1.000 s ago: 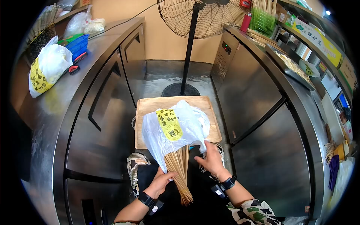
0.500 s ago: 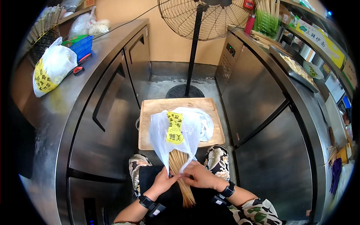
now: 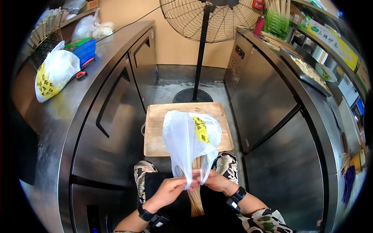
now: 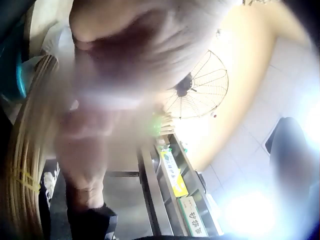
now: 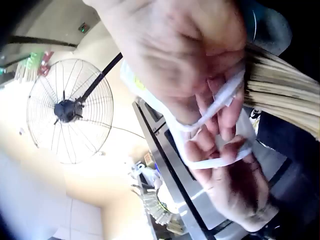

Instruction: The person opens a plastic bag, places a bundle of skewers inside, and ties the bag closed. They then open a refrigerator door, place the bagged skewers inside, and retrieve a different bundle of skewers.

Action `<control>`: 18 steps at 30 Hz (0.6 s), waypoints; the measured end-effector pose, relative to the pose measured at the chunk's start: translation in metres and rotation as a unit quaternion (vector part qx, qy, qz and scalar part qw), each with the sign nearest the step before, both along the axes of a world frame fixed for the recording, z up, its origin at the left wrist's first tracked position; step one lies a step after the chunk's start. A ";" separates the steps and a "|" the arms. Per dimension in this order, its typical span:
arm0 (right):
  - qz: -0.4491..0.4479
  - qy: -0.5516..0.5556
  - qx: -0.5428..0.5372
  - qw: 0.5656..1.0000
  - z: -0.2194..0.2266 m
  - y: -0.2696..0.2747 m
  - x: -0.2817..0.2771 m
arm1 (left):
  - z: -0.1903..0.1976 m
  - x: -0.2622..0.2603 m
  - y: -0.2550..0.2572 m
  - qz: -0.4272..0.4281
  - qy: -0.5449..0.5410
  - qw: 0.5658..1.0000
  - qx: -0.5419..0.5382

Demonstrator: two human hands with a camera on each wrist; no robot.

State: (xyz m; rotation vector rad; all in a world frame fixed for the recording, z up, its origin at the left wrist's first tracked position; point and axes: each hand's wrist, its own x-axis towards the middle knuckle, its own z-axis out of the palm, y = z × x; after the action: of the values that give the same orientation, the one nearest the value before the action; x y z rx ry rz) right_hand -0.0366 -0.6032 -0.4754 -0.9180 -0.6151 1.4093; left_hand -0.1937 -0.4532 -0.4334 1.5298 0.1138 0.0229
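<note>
A white plastic bag [image 3: 176, 130] with a yellow printed label covers the upper part of a bundle of thin wooden skewers [image 3: 196, 206]. The lower ends stick out below the bag's mouth toward the person's lap; a yellow band [image 4: 22, 181] circles the bundle in the left wrist view. My left hand [image 3: 171, 191] grips one gathered bag handle in front of the skewers. Close beside it, my right hand [image 3: 219, 182] holds the other handle, fingertips meeting the left hand's. White handle loops [image 5: 220, 105] cross the fingers of both hands in the right wrist view.
Beneath the bag lies a wooden board [image 3: 155, 132], before a standing fan [image 3: 206, 23]. Steel counters flank the person. On the left one sit another tied bag [image 3: 58, 72] and a blue basket [image 3: 84, 50]; a metal tray [image 3: 305, 72] of food sits on the right.
The right hand has come in from the bag's right edge to meet the left hand over the skewers. The bag's mouth is drawn narrower, its handles gathered, and its label has swung right.
</note>
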 end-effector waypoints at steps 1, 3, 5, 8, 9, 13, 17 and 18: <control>0.016 0.018 0.003 1.000 0.005 0.000 0.001 | -0.004 0.002 -0.002 -0.018 0.017 0.999 0.027; 0.084 0.000 0.032 0.996 0.000 0.005 0.007 | -0.030 0.007 -0.004 -0.011 0.055 0.994 -0.090; 0.095 -0.047 0.019 0.994 -0.010 0.007 0.007 | -0.038 0.012 -0.010 -0.012 0.104 0.976 -0.190; 0.057 -0.029 -0.018 0.998 -0.007 0.014 0.002 | -0.040 0.022 -0.009 -0.054 0.125 0.970 -0.201; 0.035 -0.021 -0.034 0.999 -0.006 0.018 -0.001 | -0.046 0.025 -0.006 -0.070 0.130 0.971 -0.186; -0.094 0.147 -0.019 0.984 -0.007 0.015 -0.016 | -0.055 0.024 -0.002 -0.035 0.101 0.993 0.041; -0.179 0.228 0.007 0.957 -0.008 0.016 -0.021 | -0.037 0.025 -0.010 0.095 -0.025 0.968 0.229; -0.172 0.239 0.022 0.955 -0.012 0.014 -0.019 | -0.035 0.025 -0.013 0.119 -0.013 0.972 0.205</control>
State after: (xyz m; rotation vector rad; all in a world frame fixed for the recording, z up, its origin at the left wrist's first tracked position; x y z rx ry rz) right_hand -0.0552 -0.5894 -0.4874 -0.5795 -0.1103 1.2309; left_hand -0.1688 -0.4661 -0.4684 1.9197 0.2847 0.2719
